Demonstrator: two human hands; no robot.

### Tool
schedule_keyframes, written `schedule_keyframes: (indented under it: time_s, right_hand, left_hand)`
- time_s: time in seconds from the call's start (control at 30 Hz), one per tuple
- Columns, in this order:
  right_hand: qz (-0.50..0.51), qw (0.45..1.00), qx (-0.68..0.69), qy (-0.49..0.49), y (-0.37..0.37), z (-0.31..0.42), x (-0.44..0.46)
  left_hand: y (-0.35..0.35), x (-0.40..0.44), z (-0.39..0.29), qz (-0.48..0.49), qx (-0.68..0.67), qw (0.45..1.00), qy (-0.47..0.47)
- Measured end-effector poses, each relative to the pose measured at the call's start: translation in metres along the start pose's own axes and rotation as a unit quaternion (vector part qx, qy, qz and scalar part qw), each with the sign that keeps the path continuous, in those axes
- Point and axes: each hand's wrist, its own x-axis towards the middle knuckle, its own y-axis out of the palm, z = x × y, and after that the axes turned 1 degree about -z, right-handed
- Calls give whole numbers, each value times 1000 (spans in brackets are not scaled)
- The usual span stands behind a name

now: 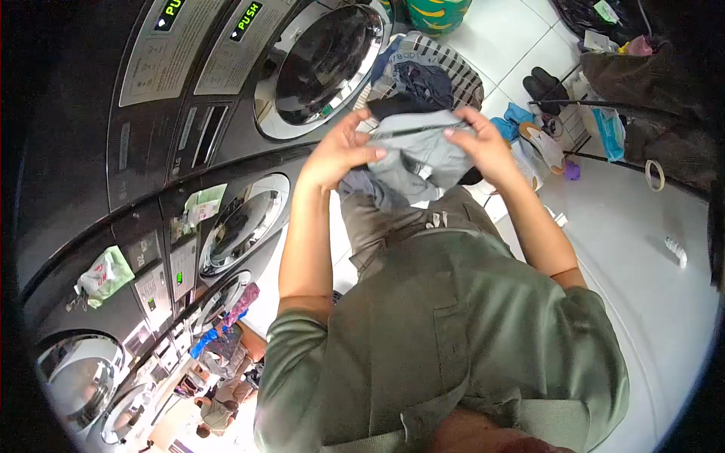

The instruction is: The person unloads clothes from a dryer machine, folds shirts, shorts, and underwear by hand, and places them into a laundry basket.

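Observation:
A light grey garment (423,155) with a dark-edged waistband is stretched between my two hands, above my lap. My left hand (347,149) grips its edge on the left side of the view, thumb on top. On the other side my right hand (483,147) pinches the opposite edge. Just beyond it lies a pile of clothes (423,75), with dark, blue and striped pieces. More dark grey cloth (366,189) rests by my left thigh, partly under the held garment.
Stacked washers and dryers (151,151) line the left, one round door (325,68) near the pile. A green patterned bag (438,15), black slippers (545,87) and a rack (589,106) with shoes stand ahead and right. Other people (219,411) are far off at lower left.

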Motion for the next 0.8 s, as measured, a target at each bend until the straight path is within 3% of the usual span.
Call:
schedule_keyframes:
  time_s: [0.03, 0.1, 0.13, 0.2, 0.23, 0.3, 0.33, 0.4, 0.43, 0.53, 0.6, 0.7, 0.73, 0.77, 0.8]
  right_hand:
    - [2, 1000, 1, 0, -2, 3, -1]
    - [-13, 977, 199, 76, -6, 10, 2]
    - [-11, 977, 198, 77, -5, 15, 8]
    - [-20, 973, 219, 70, -1, 21, 33]
    - [5, 979, 202, 33, -7, 15, 49]
    - [36, 962, 267, 47, -13, 12, 70]
    - [65, 946, 310, 61, -19, 6, 81]
    - [34, 936, 332, 111, -36, -11, 103]
    - [-28, 945, 310, 95, -40, -15, 107]
    - [-33, 980, 184, 63, -63, -31, 123]
    - [-23, 977, 197, 79, -62, -21, 125]
    - [31, 986, 167, 3, -61, -2, 120]
    - [37, 986, 163, 4, -54, 11, 113]
    - [83, 983, 166, 15, -41, 33, 99]
    - [129, 977, 167, 23, -33, 46, 91]
  left_hand:
    - [-1, 6, 5, 17, -21, 1000, 14]
    - [-3, 25, 5, 18, -2, 999, 46]
    - [-1, 32, 0, 0, 39, 998, 58]
    - [0, 54, -10, -12, -21, 996, 81]
    - [-7, 64, -11, -83, 86, 990, 78]
    - [-17, 73, -15, -186, 281, 939, 71]
    - [-17, 69, -13, -191, 279, 939, 68]
    - [-16, 62, -14, -193, 94, 970, 111]
    - [-16, 58, -14, -189, 0, 973, 132]
    - [-26, 37, -13, -202, -36, 969, 139]
    - [-30, 8, -14, -183, 5, 974, 130]
    - [-23, -61, -23, -19, 104, 994, 6]
    - [-31, -77, -13, 92, 145, 982, -81]
    - [-13, -88, -26, 218, 204, 953, -51]
    - [-4, -88, -26, 285, 241, 924, -84]
